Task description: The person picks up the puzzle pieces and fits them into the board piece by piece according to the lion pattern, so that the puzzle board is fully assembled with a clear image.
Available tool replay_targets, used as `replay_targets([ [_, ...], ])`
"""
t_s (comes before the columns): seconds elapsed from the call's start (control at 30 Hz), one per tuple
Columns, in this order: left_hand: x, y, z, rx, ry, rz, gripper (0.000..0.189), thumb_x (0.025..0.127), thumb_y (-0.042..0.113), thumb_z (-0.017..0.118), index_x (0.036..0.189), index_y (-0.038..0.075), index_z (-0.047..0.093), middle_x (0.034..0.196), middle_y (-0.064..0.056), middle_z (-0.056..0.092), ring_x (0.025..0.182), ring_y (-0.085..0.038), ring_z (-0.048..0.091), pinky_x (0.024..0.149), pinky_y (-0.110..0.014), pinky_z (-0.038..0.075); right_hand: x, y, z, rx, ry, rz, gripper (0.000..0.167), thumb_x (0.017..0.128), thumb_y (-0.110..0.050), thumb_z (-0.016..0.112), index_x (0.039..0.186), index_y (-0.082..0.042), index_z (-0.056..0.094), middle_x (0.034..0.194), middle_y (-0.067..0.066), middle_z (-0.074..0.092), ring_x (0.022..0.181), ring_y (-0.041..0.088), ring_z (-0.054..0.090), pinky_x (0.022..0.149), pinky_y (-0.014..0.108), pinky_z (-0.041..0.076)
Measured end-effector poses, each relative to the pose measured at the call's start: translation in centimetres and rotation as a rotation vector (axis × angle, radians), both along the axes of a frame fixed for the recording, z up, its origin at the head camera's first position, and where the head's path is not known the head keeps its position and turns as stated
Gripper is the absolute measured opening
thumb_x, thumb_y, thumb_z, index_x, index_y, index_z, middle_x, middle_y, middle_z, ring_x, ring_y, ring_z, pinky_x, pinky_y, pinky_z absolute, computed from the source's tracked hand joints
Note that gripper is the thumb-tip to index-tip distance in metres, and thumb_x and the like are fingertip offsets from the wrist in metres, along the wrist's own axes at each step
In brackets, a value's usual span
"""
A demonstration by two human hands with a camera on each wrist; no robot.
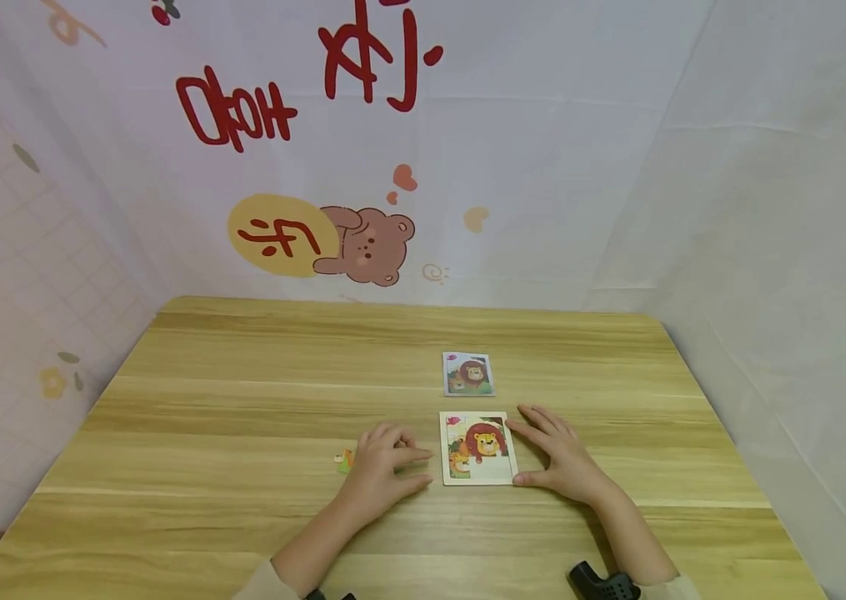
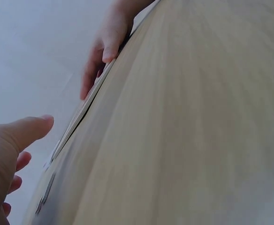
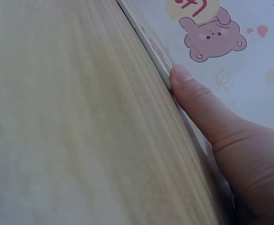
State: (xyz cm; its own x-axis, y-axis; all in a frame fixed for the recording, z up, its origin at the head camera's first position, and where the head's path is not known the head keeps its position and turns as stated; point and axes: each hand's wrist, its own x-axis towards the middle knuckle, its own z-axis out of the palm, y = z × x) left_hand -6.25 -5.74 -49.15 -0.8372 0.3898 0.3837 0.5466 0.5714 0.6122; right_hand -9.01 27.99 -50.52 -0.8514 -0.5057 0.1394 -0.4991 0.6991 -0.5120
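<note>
A jigsaw puzzle board with a lion picture lies flat on the wooden table, its lower right part bare of pieces. My right hand rests at the board's right edge. The thumb touches that edge near the lower corner, and the index finger touches it higher up. To the left of the board is my left hand, thumb and index finger stretched toward it with a small gap and nothing seen between them. Loose puzzle pieces lie beside the left hand, partly hidden by it.
A picture card with the same lion lies behind the board. The wooden table meets a white cloth backdrop at the back, with more cloth at both sides.
</note>
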Motion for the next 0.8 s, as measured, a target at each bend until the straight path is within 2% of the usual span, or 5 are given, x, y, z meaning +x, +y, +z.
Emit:
replay_targets([
  [0.2, 0.7, -3.1, -0.1, 0.054, 0.023, 0.014, 0.034, 0.069, 0.027, 0.086, 0.1, 0.018, 0.077, 0.097, 0.013, 0.054, 0.099, -0.01, 0.046, 0.084, -0.042, 0.029, 0.1, -0.1, 0.1, 0.001, 0.001, 0.004, 0.088, 0.071, -0.06, 0.074, 0.143, -0.018, 0.047, 0.152, 0.013, 0.03, 0.138, 0.04, 0.018, 0.101, 0.066, 0.01],
  [0.33, 1.1, -5.2, -0.2, 0.06, 0.035, 0.051, 0.039, 0.065, 0.025, 0.089, 0.101, 0.016, 0.077, 0.096, 0.012, 0.053, 0.096, -0.01, 0.044, 0.078, -0.038, 0.026, 0.1, -0.1, 0.2, 0.003, -0.003, -0.003, 0.088, 0.07, -0.06, 0.074, 0.143, -0.019, 0.047, 0.152, 0.013, 0.029, 0.138, 0.041, 0.018, 0.101, 0.066, 0.01],
  [0.47, 1.4, -7.0, -0.2, 0.035, 0.026, 0.101, 0.042, 0.063, 0.025, 0.09, 0.102, 0.016, 0.076, 0.097, 0.014, 0.052, 0.094, -0.009, 0.043, 0.079, -0.037, 0.025, 0.1, -0.1, 0.2, 0.007, -0.007, -0.007, 0.088, 0.07, -0.06, 0.074, 0.144, -0.02, 0.046, 0.153, 0.012, 0.029, 0.139, 0.04, 0.018, 0.101, 0.066, 0.011],
  [0.8, 1.5, -9.9, -0.1, -0.018, -0.063, 0.166, 0.046, 0.064, 0.025, 0.088, 0.107, 0.015, 0.075, 0.101, 0.01, 0.054, 0.098, -0.014, 0.043, 0.078, -0.039, 0.023, 0.1, 0.0, 0.2, 0.008, -0.004, -0.001, 0.088, 0.07, -0.06, 0.074, 0.143, -0.019, 0.047, 0.152, 0.013, 0.029, 0.138, 0.04, 0.018, 0.101, 0.066, 0.01],
])
